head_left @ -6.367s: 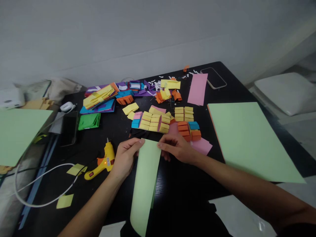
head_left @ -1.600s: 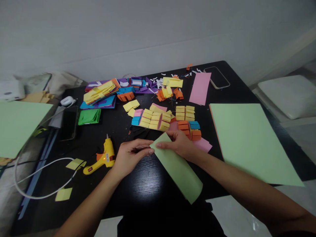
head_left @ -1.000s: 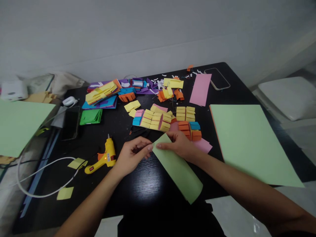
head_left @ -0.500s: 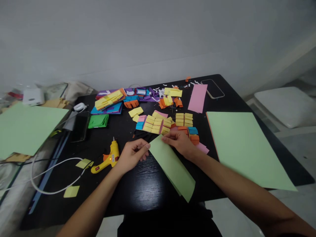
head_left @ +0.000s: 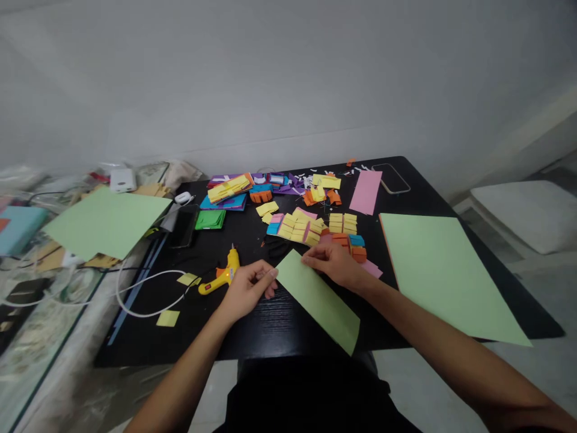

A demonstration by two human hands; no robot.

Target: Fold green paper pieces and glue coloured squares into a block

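Note:
A folded light-green sheet of paper slants over the front of the black table, its near end close to the table edge. My left hand pinches its upper left corner between thumb and finger. On its upper right edge, my right hand is closed with thumb and fingertips. Just beyond the hands lie folded yellow paper pieces joined in rows, with orange and blue folded pieces beside my right hand. A yellow glue gun with a lit orange light rests left of my left hand.
Large light-green sheets lie at the right, and another green sheet at the left. A phone, pink paper, green paper pieces and paper scraps are towards the back. A white cable loops at the left.
The view has shifted, showing more of the left side. The folded green sheet's layers now lie closer together, with the lower flap no longer showing. Both hands keep their hold on it.

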